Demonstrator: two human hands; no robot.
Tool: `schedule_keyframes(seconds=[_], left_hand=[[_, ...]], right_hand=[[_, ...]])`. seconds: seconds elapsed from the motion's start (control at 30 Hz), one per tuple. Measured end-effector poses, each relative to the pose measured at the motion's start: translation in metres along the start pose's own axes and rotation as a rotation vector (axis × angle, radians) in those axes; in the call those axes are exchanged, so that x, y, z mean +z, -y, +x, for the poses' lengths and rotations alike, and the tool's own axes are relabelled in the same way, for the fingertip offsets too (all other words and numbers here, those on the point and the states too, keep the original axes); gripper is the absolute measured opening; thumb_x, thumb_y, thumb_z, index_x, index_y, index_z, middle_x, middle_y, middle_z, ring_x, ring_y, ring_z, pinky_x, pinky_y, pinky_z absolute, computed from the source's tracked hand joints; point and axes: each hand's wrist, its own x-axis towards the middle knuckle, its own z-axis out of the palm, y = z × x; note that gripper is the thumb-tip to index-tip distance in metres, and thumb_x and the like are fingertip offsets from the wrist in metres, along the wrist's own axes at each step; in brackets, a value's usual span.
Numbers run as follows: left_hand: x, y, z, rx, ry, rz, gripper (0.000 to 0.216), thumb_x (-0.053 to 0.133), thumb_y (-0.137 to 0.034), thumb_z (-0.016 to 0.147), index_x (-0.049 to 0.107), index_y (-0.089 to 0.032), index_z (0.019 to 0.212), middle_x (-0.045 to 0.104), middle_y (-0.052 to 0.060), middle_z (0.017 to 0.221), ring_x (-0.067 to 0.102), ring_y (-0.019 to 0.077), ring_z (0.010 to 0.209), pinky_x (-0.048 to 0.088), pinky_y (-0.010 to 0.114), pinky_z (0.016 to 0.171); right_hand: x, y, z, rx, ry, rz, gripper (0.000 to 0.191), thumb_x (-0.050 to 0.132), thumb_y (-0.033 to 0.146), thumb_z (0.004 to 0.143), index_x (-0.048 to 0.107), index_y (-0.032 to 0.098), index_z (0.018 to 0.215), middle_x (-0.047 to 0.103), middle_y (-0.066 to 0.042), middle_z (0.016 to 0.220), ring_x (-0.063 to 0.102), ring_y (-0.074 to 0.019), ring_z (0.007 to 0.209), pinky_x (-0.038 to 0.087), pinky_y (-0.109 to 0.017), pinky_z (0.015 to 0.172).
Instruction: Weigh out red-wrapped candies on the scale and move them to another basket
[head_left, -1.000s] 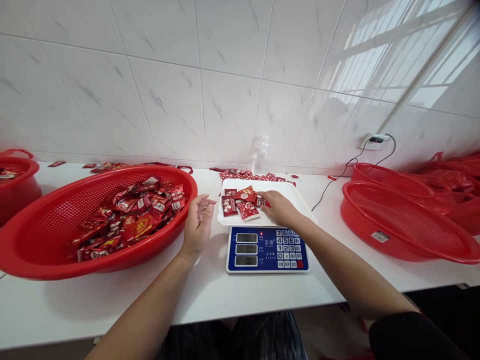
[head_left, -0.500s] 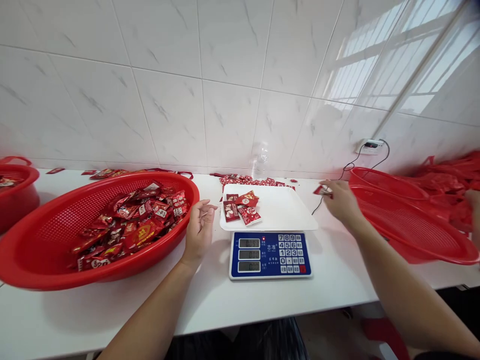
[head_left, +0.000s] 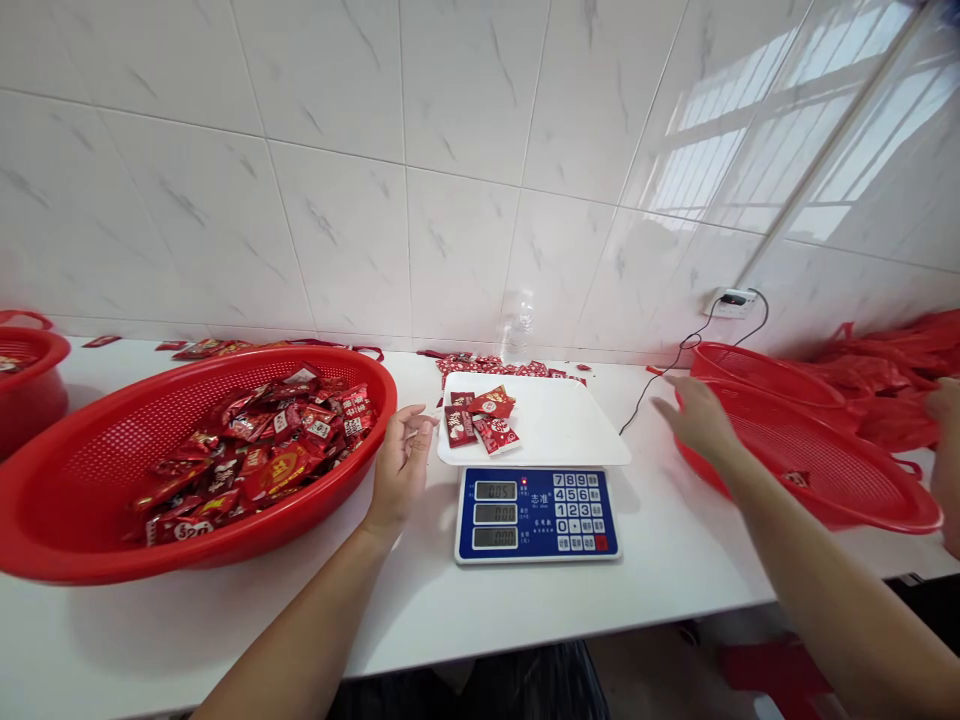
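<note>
My left hand (head_left: 405,465) hovers between the left basket and the scale, fingers loosely curled and apart, with nothing visible in it. My right hand (head_left: 703,425) is over the near edge of the right red basket (head_left: 750,415), thumb and fingers spread, slightly blurred, holding nothing I can see. Inside that basket lies a small red snack packet (head_left: 795,478). Several red snack packets (head_left: 480,420) rest on the left side of the scale's white tray (head_left: 570,420). Below it is the blue scale panel (head_left: 538,515) with lit displays. The left red basket (head_left: 60,500) holds a heap of red packets (head_left: 277,450).
Behind the tray stand a clear plastic bottle (head_left: 517,330) and scattered red packets (head_left: 472,366). A black cord (head_left: 652,385) runs to a wall socket (head_left: 729,303). Red bags (head_left: 892,365) pile up at right, beside another person's hand (head_left: 943,405). Another red basket (head_left: 34,375) stands far left.
My right hand has let go of the small packets it held and moved slightly right, over the basket. A packet now shows inside that basket. My left hand has hardly moved.
</note>
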Motion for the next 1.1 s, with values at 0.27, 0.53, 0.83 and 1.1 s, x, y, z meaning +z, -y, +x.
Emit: schedule_keyframes(seconds=[0.27, 0.53, 0.83, 1.1], left_hand=[[-0.004, 0.001, 0.003, 0.013, -0.021, 0.0, 0.036, 0.05, -0.045, 0.092, 0.049, -0.02, 0.118, 0.062, 0.008, 0.103, 0.059, 0.0209, 0.102, 0.046, 0.04, 0.092], [-0.005, -0.003, 0.001, 0.019, -0.008, 0.024, 0.035, 0.049, -0.045, 0.092, 0.049, -0.021, 0.119, 0.062, 0.008, 0.102, 0.059, 0.0209, 0.101, 0.047, 0.038, 0.088], [-0.006, 0.002, 0.002, 0.022, 0.0, 0.05, 0.034, 0.05, -0.042, 0.092, 0.051, -0.021, 0.119, 0.061, 0.008, 0.105, 0.059, 0.0212, 0.102, 0.047, 0.04, 0.09], [-0.007, 0.003, 0.003, -0.005, -0.007, 0.039, 0.037, 0.052, -0.044, 0.09, 0.051, -0.021, 0.119, 0.06, 0.008, 0.104, 0.059, 0.0215, 0.101, 0.049, 0.039, 0.088]], right_hand=[[0.058, 0.23, -0.013, -0.31, 0.578, 0.246, 0.079, 0.045, 0.076, 0.08, 0.035, 0.033, 0.145, 0.018, -0.009, 0.158, 0.007, -0.0378, 0.145, 0.018, -0.064, 0.11], [0.073, 0.276, -0.024, -0.456, 0.608, 0.09, 0.072, 0.042, 0.075, 0.081, 0.042, 0.035, 0.141, 0.042, -0.008, 0.146, 0.023, -0.0409, 0.137, 0.028, -0.064, 0.1], [0.068, 0.267, -0.019, -0.552, 0.491, 0.2, 0.045, 0.058, 0.045, 0.082, 0.059, 0.029, 0.124, 0.063, -0.006, 0.107, 0.058, -0.0238, 0.096, 0.044, -0.034, 0.082], [0.056, 0.239, -0.007, -0.4, 0.391, 0.381, 0.026, 0.057, 0.03, 0.08, 0.066, 0.027, 0.104, 0.068, -0.002, 0.095, 0.064, -0.0171, 0.078, 0.051, -0.027, 0.063]])
